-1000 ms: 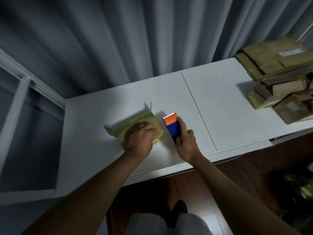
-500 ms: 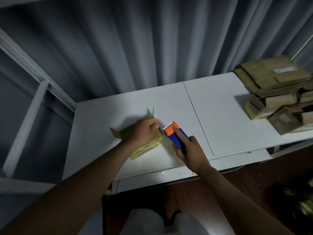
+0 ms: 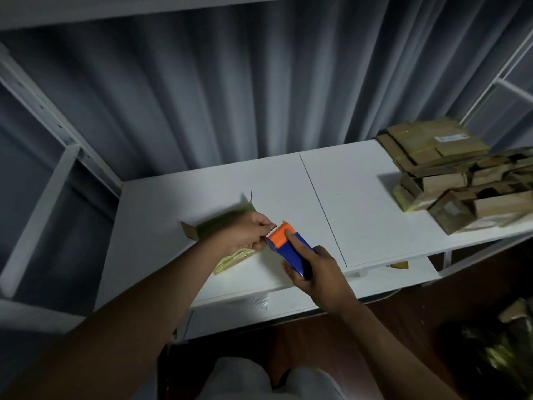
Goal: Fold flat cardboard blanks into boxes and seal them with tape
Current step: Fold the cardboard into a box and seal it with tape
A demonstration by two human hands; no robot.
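While the white table (image 3: 360, 197) carries most of the scene, its right end holds a heap of cardboard pieces (image 3: 461, 180), some looking folded up, others flat; how many are sealed cannot be told. Nearer the middle lies the box in work (image 3: 230, 258), partly folded, one end flap (image 3: 189, 233) standing open at the left. Left hand (image 3: 245, 233) rests over it, fingertips curled toward the dispenser's toothed edge, apparently pinching the tape end; tape itself too small to confirm. Right hand (image 3: 320, 271) wraps firmly round the blue-and-orange tape dispenser (image 3: 288, 246), just beside the box. Judgement: folding mostly done on this one, sealing only starting; open flap left.
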